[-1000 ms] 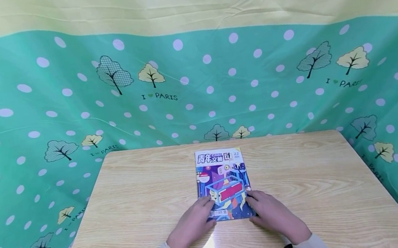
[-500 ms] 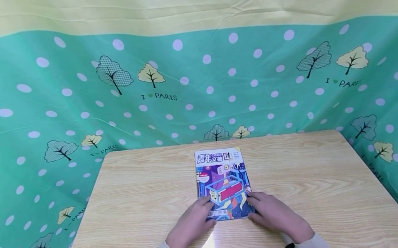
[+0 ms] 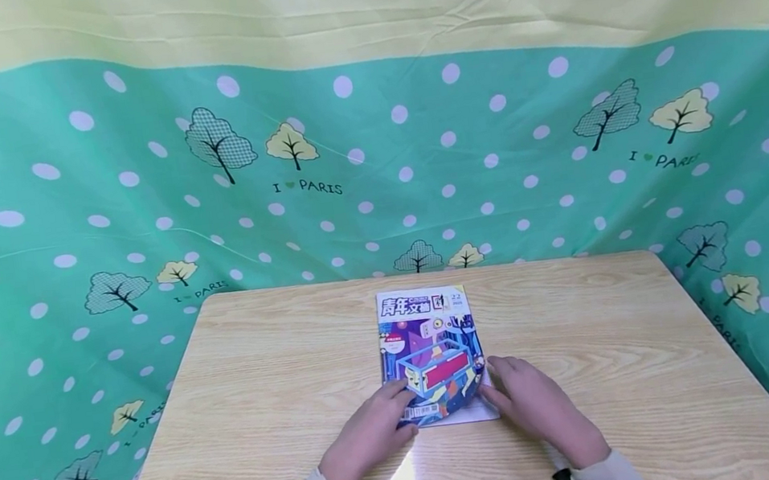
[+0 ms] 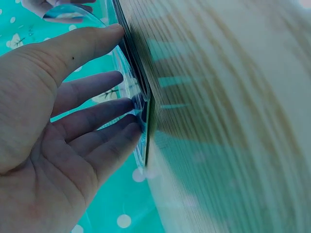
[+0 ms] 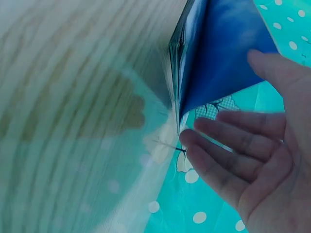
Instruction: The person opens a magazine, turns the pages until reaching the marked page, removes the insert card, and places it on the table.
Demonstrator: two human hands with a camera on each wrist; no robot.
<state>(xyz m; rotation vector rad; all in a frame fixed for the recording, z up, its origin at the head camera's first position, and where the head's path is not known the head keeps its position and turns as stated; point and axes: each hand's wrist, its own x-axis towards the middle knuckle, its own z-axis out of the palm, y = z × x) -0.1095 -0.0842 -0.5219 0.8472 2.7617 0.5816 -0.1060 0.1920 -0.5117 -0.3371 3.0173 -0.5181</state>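
Observation:
The magazine [image 3: 437, 363] lies on the wooden table, its lower right cover corner lifted and bent so a pale page shows beneath. My left hand [image 3: 370, 436] rests on its lower left edge with extended fingers; in the left wrist view that hand [image 4: 63, 116] has its thumb and fingertips against the magazine's side. At the lower right corner is my right hand [image 3: 541, 410], thumb touching the raised cover. The right wrist view shows the cover's blue inner side [image 5: 228, 48] standing away from the pages, against the thumb of the right hand [image 5: 262, 150], fingers loosely extended.
The wooden table [image 3: 282, 351] spreads out on both sides of the magazine. A green, white-dotted cloth [image 3: 401, 140] with printed trees hangs behind it and at both sides, with a yellow band above.
The cover's lower right corner has come up from the pages. My right hand has shifted slightly to the right and away from me, while my left hand has stayed nearly still.

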